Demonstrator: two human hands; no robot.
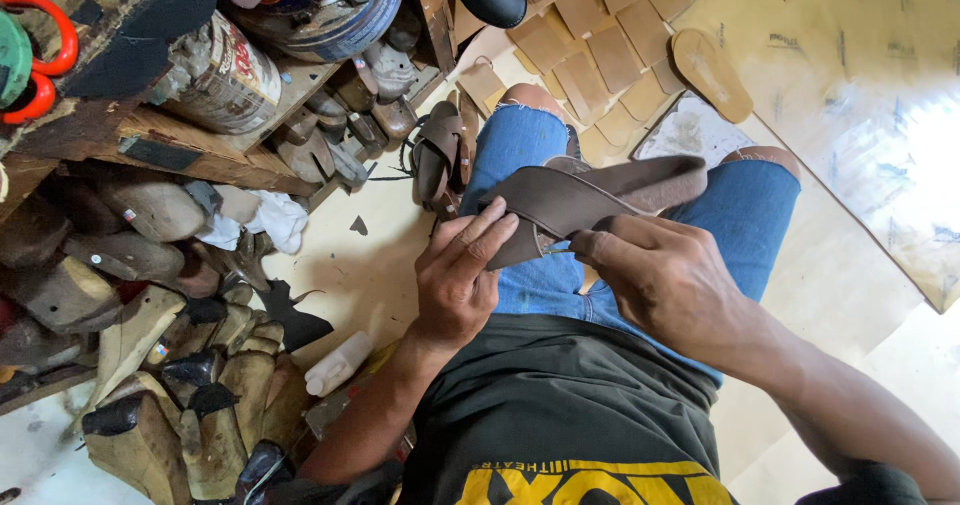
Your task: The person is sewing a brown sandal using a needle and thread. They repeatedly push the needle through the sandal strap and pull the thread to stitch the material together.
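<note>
Head view: I see a brown sandal (590, 197) held at centre frame above the lap, over blue denim shorts (745, 210). Left hand (458, 283) sits just below and left of it, fingers laid close together along the crossed strap, thumb tucked under the strap's lower edge. Right hand (668, 277) comes in from the lower right, fingers curled and pressed onto the strap's right end; a small pale tip shows between the two hands, too small for me to tell what it is. A second brown sandal (440, 160) lies on the floor just left of the knee. Lower left of frame: a heap of wooden shoe lasts (150, 365). Top centre: tan cut soles (610, 60) fanned on the floor. Upper left: dented paint tin (225, 75) on a wooden shelf.
</note>
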